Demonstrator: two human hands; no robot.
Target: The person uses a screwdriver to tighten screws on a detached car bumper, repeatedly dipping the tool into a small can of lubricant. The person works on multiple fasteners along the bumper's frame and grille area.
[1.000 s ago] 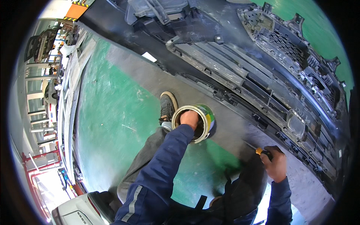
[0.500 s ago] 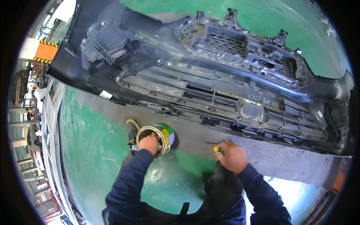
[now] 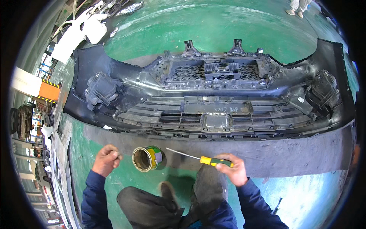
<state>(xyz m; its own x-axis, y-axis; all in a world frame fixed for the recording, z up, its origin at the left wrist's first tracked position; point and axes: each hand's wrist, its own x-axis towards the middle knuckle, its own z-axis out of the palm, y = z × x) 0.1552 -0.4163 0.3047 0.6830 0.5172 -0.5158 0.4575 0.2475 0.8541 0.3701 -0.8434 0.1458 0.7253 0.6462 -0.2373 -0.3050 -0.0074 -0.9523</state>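
My right hand (image 3: 234, 170) grips the yellow and dark green handle of a screwdriver (image 3: 206, 160); its thin shaft points left toward an open can. The can (image 3: 155, 157) has a green, yellow and white outside and stands on the floor edge of a grey mat. My left hand (image 3: 106, 161) is beside the can on its left, fingers pinched together; what they hold, if anything, is too small to make out. Beyond both hands lies a large black car bumper (image 3: 183, 92), its inner side up, with a grille, brackets and clips.
The grey mat (image 3: 259, 156) spreads under the bumper over a green floor (image 3: 167, 34). A dark slim tool (image 3: 277, 206) lies at the lower right. Long metal strips (image 3: 61, 152) run along the left side. Another person's legs (image 3: 299, 5) show at the far right.
My left hand has come out of the can and moved left. The screwdriver in my right hand now shows along its length. The view has shifted, so the bumper looks more level.
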